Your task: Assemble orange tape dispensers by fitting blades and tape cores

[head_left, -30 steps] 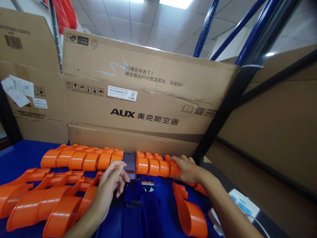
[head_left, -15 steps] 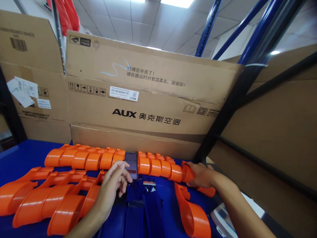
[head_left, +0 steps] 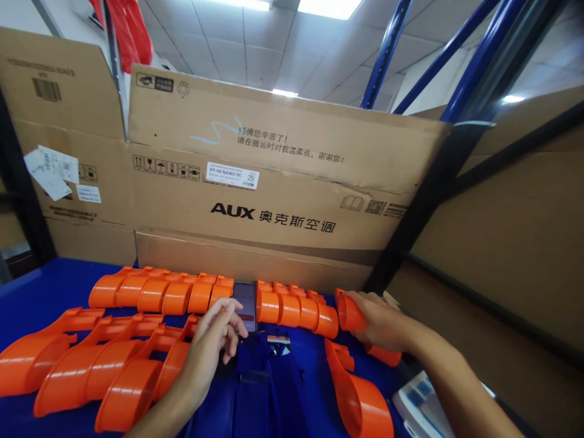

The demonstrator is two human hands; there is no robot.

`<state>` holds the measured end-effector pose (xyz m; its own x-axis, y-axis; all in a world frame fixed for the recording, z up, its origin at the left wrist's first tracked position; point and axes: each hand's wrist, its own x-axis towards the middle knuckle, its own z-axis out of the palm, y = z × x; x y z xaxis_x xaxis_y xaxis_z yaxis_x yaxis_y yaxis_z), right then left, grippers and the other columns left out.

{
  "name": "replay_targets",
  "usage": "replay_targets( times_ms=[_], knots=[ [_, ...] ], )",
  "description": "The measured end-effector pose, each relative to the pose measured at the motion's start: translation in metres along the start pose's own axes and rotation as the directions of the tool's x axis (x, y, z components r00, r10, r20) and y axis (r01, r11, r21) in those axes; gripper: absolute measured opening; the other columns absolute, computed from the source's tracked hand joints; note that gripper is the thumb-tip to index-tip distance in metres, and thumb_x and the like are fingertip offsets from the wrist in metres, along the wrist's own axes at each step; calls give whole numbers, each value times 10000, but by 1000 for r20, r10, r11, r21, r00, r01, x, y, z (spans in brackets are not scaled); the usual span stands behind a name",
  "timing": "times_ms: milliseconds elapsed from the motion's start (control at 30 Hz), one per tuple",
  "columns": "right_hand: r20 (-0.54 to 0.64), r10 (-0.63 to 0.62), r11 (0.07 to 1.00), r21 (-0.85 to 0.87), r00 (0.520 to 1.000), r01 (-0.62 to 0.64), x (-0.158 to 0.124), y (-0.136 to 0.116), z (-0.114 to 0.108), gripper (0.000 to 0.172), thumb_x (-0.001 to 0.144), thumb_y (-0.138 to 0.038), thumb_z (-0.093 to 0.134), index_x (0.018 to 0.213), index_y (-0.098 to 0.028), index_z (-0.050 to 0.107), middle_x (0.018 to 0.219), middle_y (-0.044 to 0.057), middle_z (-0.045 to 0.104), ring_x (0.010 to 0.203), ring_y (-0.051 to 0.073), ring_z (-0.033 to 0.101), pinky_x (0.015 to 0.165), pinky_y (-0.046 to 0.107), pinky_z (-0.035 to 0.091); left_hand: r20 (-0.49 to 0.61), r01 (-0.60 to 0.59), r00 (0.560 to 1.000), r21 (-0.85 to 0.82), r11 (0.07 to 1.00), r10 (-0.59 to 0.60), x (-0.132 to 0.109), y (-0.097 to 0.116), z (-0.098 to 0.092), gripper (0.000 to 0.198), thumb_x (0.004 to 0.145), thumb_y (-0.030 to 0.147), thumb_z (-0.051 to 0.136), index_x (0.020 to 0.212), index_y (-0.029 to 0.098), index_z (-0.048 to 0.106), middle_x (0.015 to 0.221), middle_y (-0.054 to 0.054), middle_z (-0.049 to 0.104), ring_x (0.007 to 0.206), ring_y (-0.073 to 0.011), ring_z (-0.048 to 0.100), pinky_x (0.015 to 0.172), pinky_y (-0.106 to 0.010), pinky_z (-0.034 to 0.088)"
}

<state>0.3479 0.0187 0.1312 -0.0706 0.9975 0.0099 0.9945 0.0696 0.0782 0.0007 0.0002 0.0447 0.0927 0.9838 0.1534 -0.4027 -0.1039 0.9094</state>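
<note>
My right hand [head_left: 381,322] grips an orange curved plastic piece [head_left: 350,311] at the right end of the back row. Part of that piece is hidden by my fingers. Another orange piece [head_left: 385,355] shows just below the hand, and a larger looped one [head_left: 360,398] lies nearer to me. My left hand [head_left: 216,340] hovers with loosely bent, parted fingers and holds nothing. It is in front of a phone [head_left: 245,304] that leans in a gap in the row. Dark blue straps [head_left: 267,383] with a buckle lie between my hands.
Several orange pieces [head_left: 152,296] line the back of the blue surface [head_left: 59,277], with several larger ones [head_left: 130,389] at left. A cardboard box [head_left: 283,182] stands behind. A dark rack post [head_left: 406,225] rises at right, above a white device [head_left: 422,401].
My right hand has shifted the gripped orange piece slightly away from its neighbour, so a small gap shows. My left hand stays nearly in place. The whole view has moved a little.
</note>
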Motion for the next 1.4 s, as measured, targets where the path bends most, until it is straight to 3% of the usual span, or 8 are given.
replay_targets(
  times_ms=[333, 567, 733, 933, 1067, 1167, 1267, 1400],
  knots=[
    [-296, -159, 987, -73, 942, 143, -25, -20, -47, 718, 746, -303, 638, 1440, -206, 484, 1352, 167, 590, 1247, 385, 518, 1057, 531, 341, 11, 15, 1000, 29, 999, -16, -1, -2, 1, 356, 875, 538, 637, 966, 195, 612, 681, -1, 659, 433, -88, 470, 369, -168, 300],
    [-426, -361, 880, 138, 830, 454, -59, -90, -76, 817, 790, -300, 671, 1552, -288, 374, 1461, 123, 513, 1307, 389, 471, 1094, 549, 391, 41, -43, 998, 68, 997, 40, -3, 4, 2, 332, 848, 460, 720, 1012, 172, 744, 838, -86, 749, 703, -181, 641, 530, -234, 469],
    [-424, -530, 703, 264, 735, 660, -73, -152, -66, 874, 710, -168, 703, 1530, -289, 427, 1389, 101, 573, 1226, 336, 558, 1057, 490, 484, -11, 17, 1000, -145, 989, -19, -3, 0, 3, 402, 826, 429, 771, 1162, 211, 742, 1203, -99, 751, 1112, -277, 664, 878, -330, 523],
    [-401, -581, 659, 280, 709, 698, -72, -182, -41, 874, 718, -203, 757, 1527, -280, 436, 1402, 117, 569, 1291, 332, 513, 1111, 504, 430, -29, 136, 986, -419, 898, -163, -7, -5, 4, 367, 803, 528, 766, 891, 171, 760, 885, -67, 775, 977, -292, 702, 901, -401, 525],
    [-461, -559, 540, 428, 689, 725, -64, -177, -30, 841, 771, -512, 799, 1506, -280, 462, 1414, 123, 556, 1275, 343, 527, 1088, 495, 442, -62, 144, 981, -399, 906, -183, -9, 0, 5, 407, 764, 508, 797, 977, 162, 773, 987, -94, 790, 1041, -328, 703, 931, -429, 529],
    [-600, -244, 397, 655, 762, 643, -46, -171, -14, 399, 957, -539, 563, 1228, -259, 647, 1127, 96, 667, 1036, 271, 634, 919, 411, 525, -115, 127, 977, -371, 920, -182, -9, 3, 8, 420, 745, 456, 827, 1063, 190, 764, 1103, -84, 784, 1121, -326, 685, 958, -416, 524],
    [-500, 143, 211, 858, 854, 467, -23, -168, 9, 292, 968, -502, 567, 919, -219, 624, 718, -5, 569, 616, 150, 544, 582, 263, 475, -119, 138, 974, -355, 925, -191, -9, 4, 10, 423, 717, 410, 864, 1087, 235, 756, 1139, -46, 781, 1138, -297, 685, 957, -379, 528],
    [-275, -26, 104, 955, 961, 276, -11, -166, 30, 348, 901, -549, 639, 908, -202, 628, 652, -30, 561, 484, 102, 430, 450, 223, 353, 53, 151, 988, -344, 927, -142, -10, 2, 10, 441, 727, 391, 861, 1120, 230, 743, 1096, -62, 791, 1088, -304, 707, 914, -379, 547]
  ],
)
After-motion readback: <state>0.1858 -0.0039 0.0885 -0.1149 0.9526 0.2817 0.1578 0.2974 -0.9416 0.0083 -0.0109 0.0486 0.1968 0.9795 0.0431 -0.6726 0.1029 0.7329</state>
